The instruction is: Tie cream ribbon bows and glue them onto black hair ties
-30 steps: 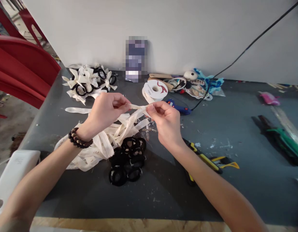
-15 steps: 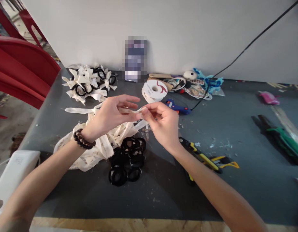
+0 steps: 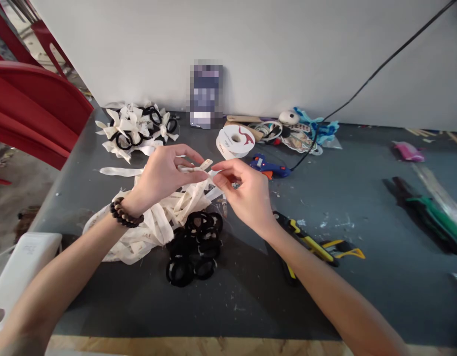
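Between my two hands is a cream ribbon [image 3: 207, 163], its short end sticking up from the fingertips. My left hand [image 3: 165, 170], with a beaded bracelet at the wrist, pinches the ribbon between thumb and fingers. My right hand [image 3: 246, 190] closes thumb and forefinger on the same ribbon, close to the left fingertips. Below them lies a heap of loose cream ribbon strips [image 3: 150, 230]. Beside that heap are several black hair ties [image 3: 194, 247]. A white ribbon spool [image 3: 235, 141] stands just behind my hands.
Hair ties with cream bows [image 3: 130, 128] are piled at the back left. A phone [image 3: 206, 96] leans on the wall. Right of the spool are a blue glue gun [image 3: 270, 166] with its cord and assorted trinkets [image 3: 298, 131]. Yellow-black cutters [image 3: 313, 244] and a green-handled tool [image 3: 436, 220] lie rightward.
My fingers have shifted slightly left along the ribbon, and its short end now points up between them. The view has tilted a little.
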Tool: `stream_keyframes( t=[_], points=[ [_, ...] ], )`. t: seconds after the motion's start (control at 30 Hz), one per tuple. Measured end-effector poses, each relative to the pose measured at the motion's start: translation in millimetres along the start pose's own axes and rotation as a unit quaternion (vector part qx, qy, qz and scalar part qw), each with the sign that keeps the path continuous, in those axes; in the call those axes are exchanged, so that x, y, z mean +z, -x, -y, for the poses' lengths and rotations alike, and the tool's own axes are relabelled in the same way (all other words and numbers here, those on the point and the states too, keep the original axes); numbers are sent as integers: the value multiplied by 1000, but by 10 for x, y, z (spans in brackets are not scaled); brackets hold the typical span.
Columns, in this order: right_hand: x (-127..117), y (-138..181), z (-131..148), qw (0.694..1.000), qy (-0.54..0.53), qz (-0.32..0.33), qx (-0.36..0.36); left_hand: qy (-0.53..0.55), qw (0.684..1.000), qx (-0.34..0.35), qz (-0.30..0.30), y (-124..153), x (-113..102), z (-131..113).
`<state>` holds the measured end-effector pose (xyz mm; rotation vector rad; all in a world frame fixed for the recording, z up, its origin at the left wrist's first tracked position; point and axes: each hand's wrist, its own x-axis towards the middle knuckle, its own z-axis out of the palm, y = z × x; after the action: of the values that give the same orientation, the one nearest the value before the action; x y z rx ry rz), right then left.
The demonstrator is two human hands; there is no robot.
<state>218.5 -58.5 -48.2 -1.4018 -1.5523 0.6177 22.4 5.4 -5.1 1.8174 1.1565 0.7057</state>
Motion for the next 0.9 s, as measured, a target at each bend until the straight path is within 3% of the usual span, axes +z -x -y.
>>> stream_keyframes(
  t=[0.2, 0.37, 0.5, 0.67, 0.8, 0.9],
  points=[
    [18, 13, 55, 1000, -18, -16, -3, -11, 999, 26, 29, 7, 32, 25],
    [6, -1, 59, 998, -44, -32, 13, 20, 998, 6, 66, 30, -11, -20],
    [19, -15, 27, 990, -125, -24, 63, 34, 996, -11, 83, 43, -10, -46],
    [104, -26, -18, 963, -229, -44, 139, -13, 996, -31, 77, 46, 0, -83],
    [137, -27, -15, 960, -231, -58, 148, -23, 996, -46, 70, 42, -19, -101],
    [103, -36, -29, 966, -216, -51, 131, 40, 997, -42, 58, 35, -23, -89]
  ],
)
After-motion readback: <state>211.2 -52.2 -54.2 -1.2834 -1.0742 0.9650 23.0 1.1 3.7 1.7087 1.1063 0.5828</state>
